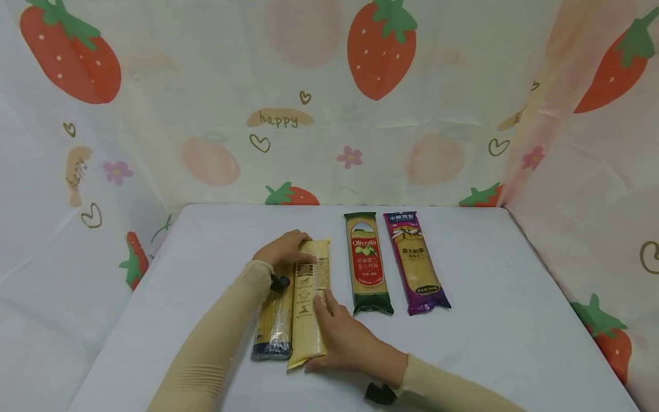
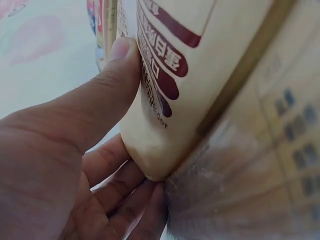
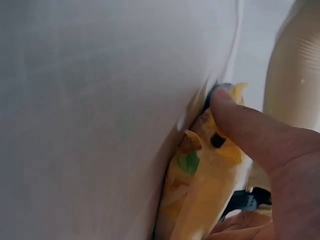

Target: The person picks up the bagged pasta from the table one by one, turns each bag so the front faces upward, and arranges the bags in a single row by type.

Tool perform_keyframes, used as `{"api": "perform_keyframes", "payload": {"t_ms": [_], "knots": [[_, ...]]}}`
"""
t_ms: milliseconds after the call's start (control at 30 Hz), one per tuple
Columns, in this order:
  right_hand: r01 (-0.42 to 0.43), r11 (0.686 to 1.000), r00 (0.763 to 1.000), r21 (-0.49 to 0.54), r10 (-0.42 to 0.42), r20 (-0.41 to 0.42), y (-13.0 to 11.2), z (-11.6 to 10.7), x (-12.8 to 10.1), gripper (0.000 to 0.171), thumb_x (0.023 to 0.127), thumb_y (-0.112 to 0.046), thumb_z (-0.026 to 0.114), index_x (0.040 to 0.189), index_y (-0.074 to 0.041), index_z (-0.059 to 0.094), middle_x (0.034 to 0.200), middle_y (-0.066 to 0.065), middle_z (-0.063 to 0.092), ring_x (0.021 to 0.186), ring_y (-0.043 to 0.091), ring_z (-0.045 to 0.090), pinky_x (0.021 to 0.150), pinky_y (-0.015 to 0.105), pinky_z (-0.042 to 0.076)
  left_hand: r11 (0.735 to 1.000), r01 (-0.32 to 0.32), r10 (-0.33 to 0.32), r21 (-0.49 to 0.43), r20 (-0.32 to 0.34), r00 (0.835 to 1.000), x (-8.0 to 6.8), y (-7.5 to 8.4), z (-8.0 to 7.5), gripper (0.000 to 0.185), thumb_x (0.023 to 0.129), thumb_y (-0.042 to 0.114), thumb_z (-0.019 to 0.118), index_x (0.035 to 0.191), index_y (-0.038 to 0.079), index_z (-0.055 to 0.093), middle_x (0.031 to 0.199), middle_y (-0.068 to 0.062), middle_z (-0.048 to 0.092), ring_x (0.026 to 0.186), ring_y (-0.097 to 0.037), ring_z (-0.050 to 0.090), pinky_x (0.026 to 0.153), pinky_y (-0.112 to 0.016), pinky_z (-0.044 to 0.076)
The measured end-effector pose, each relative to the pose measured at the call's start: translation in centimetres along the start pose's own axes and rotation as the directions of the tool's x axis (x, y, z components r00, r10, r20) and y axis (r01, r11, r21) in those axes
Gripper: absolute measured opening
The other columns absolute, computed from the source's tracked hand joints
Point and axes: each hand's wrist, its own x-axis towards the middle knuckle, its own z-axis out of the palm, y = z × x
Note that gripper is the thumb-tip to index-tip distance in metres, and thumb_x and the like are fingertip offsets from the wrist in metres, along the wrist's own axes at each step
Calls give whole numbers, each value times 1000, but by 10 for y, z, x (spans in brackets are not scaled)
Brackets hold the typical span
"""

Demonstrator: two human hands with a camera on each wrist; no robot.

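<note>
At centre-left of the frame, your left hand (image 1: pixel 282 249) grips the far end of the yellow pack (image 1: pixel 309 302), thumb and fingers curled round it. The pack is long, pale yellow with dark print, lying beside a clear pack (image 1: pixel 275 325). Your right hand (image 1: pixel 346 337) holds its near end, thumb pressing. Right of them lie a green pack (image 1: pixel 366 263) and a purple pack (image 1: pixel 416 262).

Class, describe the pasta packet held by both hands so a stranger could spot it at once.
On the white table lie four long pasta packets. The pale yellow packet is second from the left, gripped by the left hand and right hand; its neighbours are a clear packet and a green packet.
</note>
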Motion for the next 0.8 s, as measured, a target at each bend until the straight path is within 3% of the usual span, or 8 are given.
{"api": "perform_keyframes", "payload": {"t_ms": [200, 400, 600, 800], "knots": [[-9, 996, 1000, -86, 7, -16, -7, 1, 2, 133, 75, -63, 94, 171, -6, 23, 173, 33, 19, 144, 47, 49, 95, 53, 62, 996, -6, 7, 87, -11, 1000, -1, 5, 1, 64, 100, 41, 78, 145, -1, 62, 138, -20, 61, 128, -36, 57, 112, -51, 48], [3, 992, 1000, -126, -7, -29, -6, 3, 1, 124, 78, -51, 96, 169, -3, 27, 170, 34, 24, 140, 45, 53, 93, 48, 62, 995, 5, -4, 102, -11, 1000, -2, 10, 3, 66, 100, 43, 78, 147, -1, 60, 141, -21, 60, 131, -38, 56, 112, -52, 48], [-13, 992, 1000, -123, 11, -20, -4, 0, 0, 123, 73, -45, 98, 167, -3, 32, 170, 34, 27, 139, 44, 55, 93, 48, 62, 993, -23, 24, 112, -6, 1000, 2, 10, 5, 68, 100, 44, 78, 146, -2, 60, 141, -23, 60, 134, -43, 54, 112, -55, 47], [-19, 999, 1000, -47, 20, 13, 0, -5, -4, 123, 72, -42, 100, 169, -5, 33, 172, 30, 26, 146, 44, 49, 104, 47, 57, 998, -22, 22, 62, -5, 1000, 1, 4, 6, 67, 99, 46, 78, 145, 0, 60, 141, -19, 62, 133, -40, 56, 113, -55, 48]]}}
